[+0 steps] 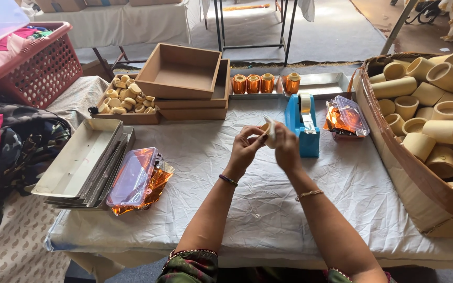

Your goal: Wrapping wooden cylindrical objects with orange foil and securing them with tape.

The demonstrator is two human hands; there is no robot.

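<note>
Both my hands are raised over the white tablecloth (268, 209), close together. My left hand (246, 148) and my right hand (286, 148) hold one small cream ring-shaped piece (268, 131) between their fingertips. Just behind my right hand stands a blue tape dispenser (304, 126) with a roll of tape on top. Several pieces wrapped in orange foil (265, 83) stand in a row on a metal tray (323, 84) at the back.
A big basket (394, 157) of cream tubes and rings is at the right. Clear plastic boxes over orange foil sheets lie at left (135, 181) and right (348, 116). Stacked metal trays (77, 162), brown cardboard trays (184, 73), a box of small rings (124, 99) and a red basket (38, 63) sit at left.
</note>
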